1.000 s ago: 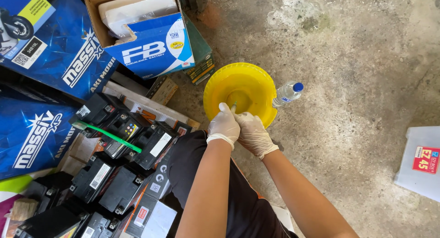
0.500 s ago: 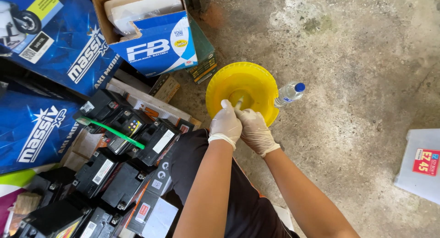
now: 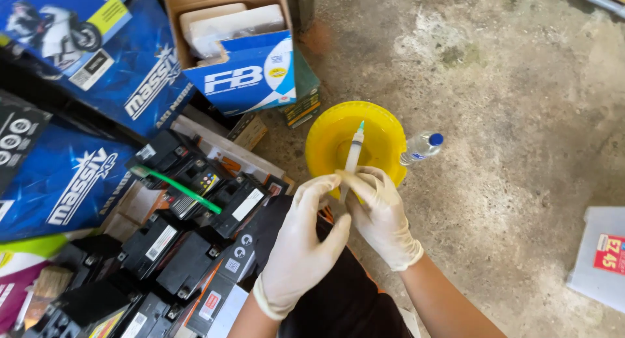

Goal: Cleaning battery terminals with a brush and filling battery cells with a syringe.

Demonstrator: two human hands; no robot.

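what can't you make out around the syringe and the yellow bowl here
Head view:
- Syringe: lower end hidden by the right hand; fill level too small to tell.
- Yellow bowl: near rim covered by both hands.
- Grey box: cut off by the right edge.

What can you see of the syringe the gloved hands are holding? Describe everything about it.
The syringe is a slim plastic one with a clear to whitish barrel and a greenish tip. It points up and away, tilted slightly, in front of the yellow bowl on the concrete floor. The right hand, in a white glove, grips its lower end; the left hand, also gloved, has its fingertips close by. Whether it holds liquid cannot be told.
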